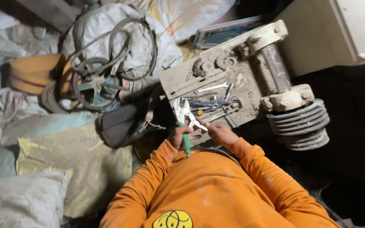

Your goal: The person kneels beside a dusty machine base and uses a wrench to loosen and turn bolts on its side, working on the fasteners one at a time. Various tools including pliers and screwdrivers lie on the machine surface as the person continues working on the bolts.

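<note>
While left hand (177,136) holds pliers (184,116), fingertips hidden

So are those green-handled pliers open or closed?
Open: the pliers' metal jaws spread apart above the left hand holding the handle.

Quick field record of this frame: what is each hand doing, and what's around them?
left hand: grips the green handle of the locking pliers, jaws up
right hand: fingers at the pliers' other lever
work surface: dusty metal plate with loose wrenches
right of plate: shaft with grooved pulley
left side: belts and pulley wheel on sacks
clothing: orange sleeves
</note>
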